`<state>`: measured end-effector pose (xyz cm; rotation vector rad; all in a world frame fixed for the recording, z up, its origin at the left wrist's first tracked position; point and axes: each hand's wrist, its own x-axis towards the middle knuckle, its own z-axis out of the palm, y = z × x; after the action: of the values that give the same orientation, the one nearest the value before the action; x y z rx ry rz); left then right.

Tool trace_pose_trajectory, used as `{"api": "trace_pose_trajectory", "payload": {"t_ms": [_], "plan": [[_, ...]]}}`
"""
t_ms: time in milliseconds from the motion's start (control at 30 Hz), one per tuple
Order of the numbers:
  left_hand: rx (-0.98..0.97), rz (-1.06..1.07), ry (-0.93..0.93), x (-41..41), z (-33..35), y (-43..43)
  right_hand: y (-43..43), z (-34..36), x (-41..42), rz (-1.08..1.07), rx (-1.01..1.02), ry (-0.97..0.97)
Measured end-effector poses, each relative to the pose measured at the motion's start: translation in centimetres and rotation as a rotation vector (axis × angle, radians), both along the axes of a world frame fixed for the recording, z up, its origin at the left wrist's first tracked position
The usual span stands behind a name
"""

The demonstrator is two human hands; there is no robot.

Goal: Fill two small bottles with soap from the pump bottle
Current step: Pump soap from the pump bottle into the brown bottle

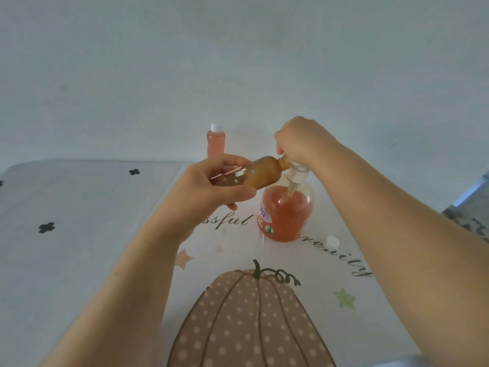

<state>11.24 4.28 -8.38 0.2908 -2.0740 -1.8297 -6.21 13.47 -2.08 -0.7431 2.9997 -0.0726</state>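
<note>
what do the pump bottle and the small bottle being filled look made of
Pump bottle: likely clear glossy plastic, pink soap shows through; its pump head looks opaque white plastic. Small bottle: probably see-through plastic, brownish inside, with glints on its side.

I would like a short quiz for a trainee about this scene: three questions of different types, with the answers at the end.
1. True or false: the rear small bottle stands capped and holds pink soap.
2. The right hand is on the head of the pump bottle. What does the left hand hold? A) the tilted small bottle, its mouth at the nozzle B) a spoon C) nothing
3. Fill in: the loose white cap lies on the tablecloth, to the ____ of the pump bottle.

Key: 1 true; 2 A; 3 right.
</note>
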Motion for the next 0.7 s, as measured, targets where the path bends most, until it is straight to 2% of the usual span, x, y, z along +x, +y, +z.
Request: {"api": "trace_pose_trajectory", "payload": {"t_ms": [133, 233, 367, 467, 700], "plan": [[0.005, 0.024, 0.028, 0.1, 0.1, 0.3, 1.5, 0.4, 0.7, 0.036, -0.254, -0.029], [0.049, 0.047, 0.075, 0.1, 0.3, 0.9, 1.7, 1.4, 1.3, 0.03, -0.332, -0.01], [0.061, 0.04, 0.097, 0.3, 0.5, 1.4, 1.9, 2.1, 1.8, 0.038, -0.303, 0.017], [0.057, 0.041, 0.095, 0.4, 0.6, 1.2, 1.0, 2.0, 1.1, -0.012, -0.261, -0.053], [0.003, 0.049, 0.005, 0.2, 0.6, 0.5, 0.4, 0.4, 0.2, -0.062, -0.204, -0.107]]}}
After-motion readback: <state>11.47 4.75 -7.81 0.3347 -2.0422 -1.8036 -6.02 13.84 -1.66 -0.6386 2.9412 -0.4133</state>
